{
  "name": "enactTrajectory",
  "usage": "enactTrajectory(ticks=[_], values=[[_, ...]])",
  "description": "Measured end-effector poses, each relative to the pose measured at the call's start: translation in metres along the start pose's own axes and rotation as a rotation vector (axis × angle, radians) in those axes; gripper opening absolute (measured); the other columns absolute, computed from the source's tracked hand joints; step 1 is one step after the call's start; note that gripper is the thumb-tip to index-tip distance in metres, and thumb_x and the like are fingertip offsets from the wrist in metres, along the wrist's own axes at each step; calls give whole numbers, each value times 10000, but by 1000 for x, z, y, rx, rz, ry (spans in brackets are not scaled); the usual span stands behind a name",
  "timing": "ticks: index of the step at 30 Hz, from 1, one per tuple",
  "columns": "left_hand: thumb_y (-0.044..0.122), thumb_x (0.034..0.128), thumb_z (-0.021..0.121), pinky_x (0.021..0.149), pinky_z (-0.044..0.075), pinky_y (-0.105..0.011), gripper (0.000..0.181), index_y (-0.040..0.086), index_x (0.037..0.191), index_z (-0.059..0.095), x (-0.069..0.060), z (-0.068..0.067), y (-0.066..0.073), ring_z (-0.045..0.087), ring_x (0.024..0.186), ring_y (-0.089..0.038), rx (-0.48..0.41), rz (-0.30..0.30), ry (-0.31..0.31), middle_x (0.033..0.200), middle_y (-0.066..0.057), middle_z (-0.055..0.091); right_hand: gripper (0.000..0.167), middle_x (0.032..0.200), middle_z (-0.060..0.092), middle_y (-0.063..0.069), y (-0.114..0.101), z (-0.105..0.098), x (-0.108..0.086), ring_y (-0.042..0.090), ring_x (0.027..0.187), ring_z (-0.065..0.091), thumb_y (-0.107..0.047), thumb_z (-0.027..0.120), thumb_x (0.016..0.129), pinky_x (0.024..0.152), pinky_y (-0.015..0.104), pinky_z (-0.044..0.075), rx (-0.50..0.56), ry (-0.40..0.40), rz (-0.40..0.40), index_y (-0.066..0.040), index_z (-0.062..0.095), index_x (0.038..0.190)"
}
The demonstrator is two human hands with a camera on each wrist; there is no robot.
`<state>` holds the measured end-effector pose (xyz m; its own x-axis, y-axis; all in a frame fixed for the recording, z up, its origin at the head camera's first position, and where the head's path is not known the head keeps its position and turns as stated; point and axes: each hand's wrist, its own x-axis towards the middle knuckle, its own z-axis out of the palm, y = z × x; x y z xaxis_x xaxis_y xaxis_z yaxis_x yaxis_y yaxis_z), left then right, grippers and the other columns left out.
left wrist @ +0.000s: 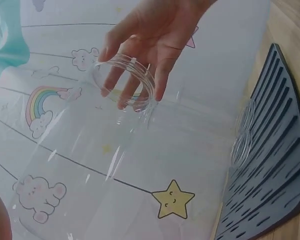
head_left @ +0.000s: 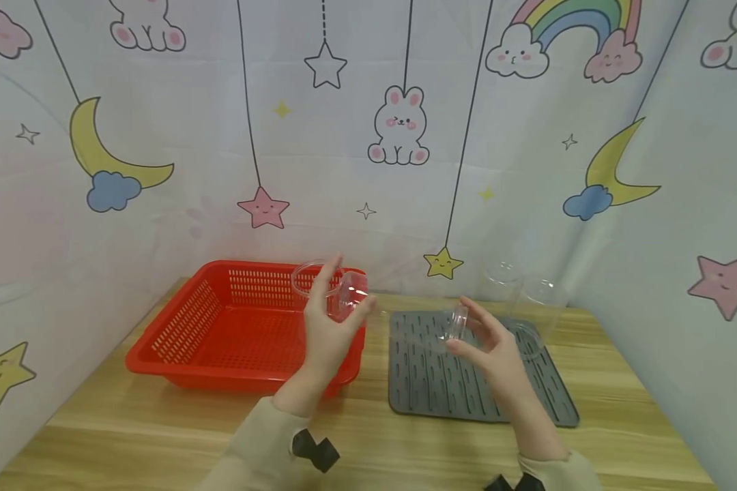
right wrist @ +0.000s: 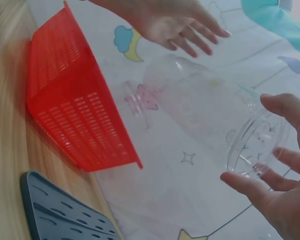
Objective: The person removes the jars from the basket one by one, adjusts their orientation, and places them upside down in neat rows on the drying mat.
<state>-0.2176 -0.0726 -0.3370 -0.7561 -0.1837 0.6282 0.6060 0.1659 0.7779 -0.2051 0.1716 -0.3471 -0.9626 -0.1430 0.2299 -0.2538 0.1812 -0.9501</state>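
cream sleeves [head_left: 261, 436] come nearest in the head view, a dark block [head_left: 324, 455] on the left one, and past them both hands are raised over a wood-grain table [head_left: 374, 436]. between the hands a clear jar [head_left: 408, 327] lies sideways in the air, so see-through that its outline is faint. the right hand [head_left: 497, 344] grips its rimmed end, thumb and fingers set well apart. the left hand [head_left: 330, 324] is by the other end, fingers and thumb spread wide; whether they touch the plastic i can't tell. below on the left sits a red basket [head_left: 221, 374], with a clear ring [head_left: 307, 262] at its back right corner. on the right lies a grey ribbed mat [head_left: 430, 382], two more clear containers [head_left: 537, 314] standing at its far side. a cartoon-printed cloth [head_left: 344, 150] hangs behind it all.

from the left wrist, the right hand's fingers curve about the jar's rim while the body slants down to the left; two clear circles show at the mat's edge.

from the right wrist, the gripped rim is close by, the jar slanting up and left. the left hand reaches in above its far end, fingers straight, with the basket's slotted wall beyond.
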Motion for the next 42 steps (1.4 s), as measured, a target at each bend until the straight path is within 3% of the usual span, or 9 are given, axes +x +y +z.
enactTrajectory(ticks=[4, 9, 12, 17, 20, 28, 32, 37, 42], values=[[85, 892, 675, 1155, 330, -490, 785, 152, 1546, 247, 3, -3, -3, 222, 1482, -185, -264, -164, 47, 1594, 19, 287, 695, 1556, 327, 75, -2, -5, 0, 247, 1389, 343, -43, 675, 890, 1144, 589, 282, 53, 44, -6, -110, 359, 1505], [47, 926, 590, 1233, 178, -403, 849, 160, 1577, 58, 3, 0, -6, 129, 1520, -201, -556, -307, 66, 1641, 9, 158, 683, 1488, 417, -1, -2, -9, -1, 58, 1316, 440, 5, 636, 902, 1071, 246, 414, 127, 71, -53, -110, 346, 1510], [77, 943, 548, 1229, 193, -393, 831, 131, 1575, 11, 3, 4, -7, 145, 1517, -230, -669, -369, 59, 1643, -31, 147, 669, 1407, 493, -77, -1, -9, -2, 9, 1268, 497, 43, 609, 902, 981, 141, 455, 186, 66, -113, -101, 353, 1503], [114, 959, 489, 1237, 154, -395, 776, 65, 1567, 11, 1, 11, -8, 178, 1510, -244, -830, -444, 26, 1640, -98, 143, 654, 1344, 547, -133, 1, -8, -1, 24, 1222, 547, 65, 584, 902, 967, 167, 483, 240, 47, -157, -105, 369, 1495], [176, 954, 570, 1245, 99, -388, 826, 40, 1565, 30, -1, 16, -11, 142, 1519, -260, -940, -449, -11, 1644, -138, 100, 656, 1325, 564, -132, 1, -7, -1, 31, 1208, 557, 68, 583, 895, 970, 171, 480, 247, 40, -149, -93, 369, 1494], [392, 801, 789, 1246, 90, -402, 1126, 24, 1557, 41, -11, 26, -16, 83, 1522, -300, -1040, -475, -77, 1646, -127, 75, 647, 1341, 545, -111, 2, -6, 0, 93, 1240, 545, 56, 566, 905, 944, 218, 518, 257, 0, -142, -94, 358, 1498], [288, 859, 748, 1234, 171, -378, 969, 70, 1558, 113, -12, 29, -15, 163, 1507, -301, -1070, -498, -91, 1628, -106, 173, 644, 1361, 528, -114, 3, -8, 0, 93, 1253, 535, 31, 563, 919, 943, 226, 520, 247, -8, -131, -103, 344, 1510], [30, 957, 508, 1180, 310, -327, 692, 98, 1554, 164, -12, 33, -12, 341, 1432, -247, -1081, -531, -72, 1599, -89, 249, 639, 1372, 514, -113, 5, -11, 1, 78, 1243, 535, 17, 542, 940, 938, 233, 526, 243, -23, -126, -70, 302, 1526], [-18, 981, 402, 1124, 395, -321, 608, 119, 1542, 213, -13, 39, -13, 389, 1394, -237, -1081, -562, -43, 1564, -83, 309, 643, 1365, 510, -130, 7, -16, 3, 35, 1221, 533, -11, 539, 954, 928, 227, 531, 231, -36, -120, -54, 265, 1534]])
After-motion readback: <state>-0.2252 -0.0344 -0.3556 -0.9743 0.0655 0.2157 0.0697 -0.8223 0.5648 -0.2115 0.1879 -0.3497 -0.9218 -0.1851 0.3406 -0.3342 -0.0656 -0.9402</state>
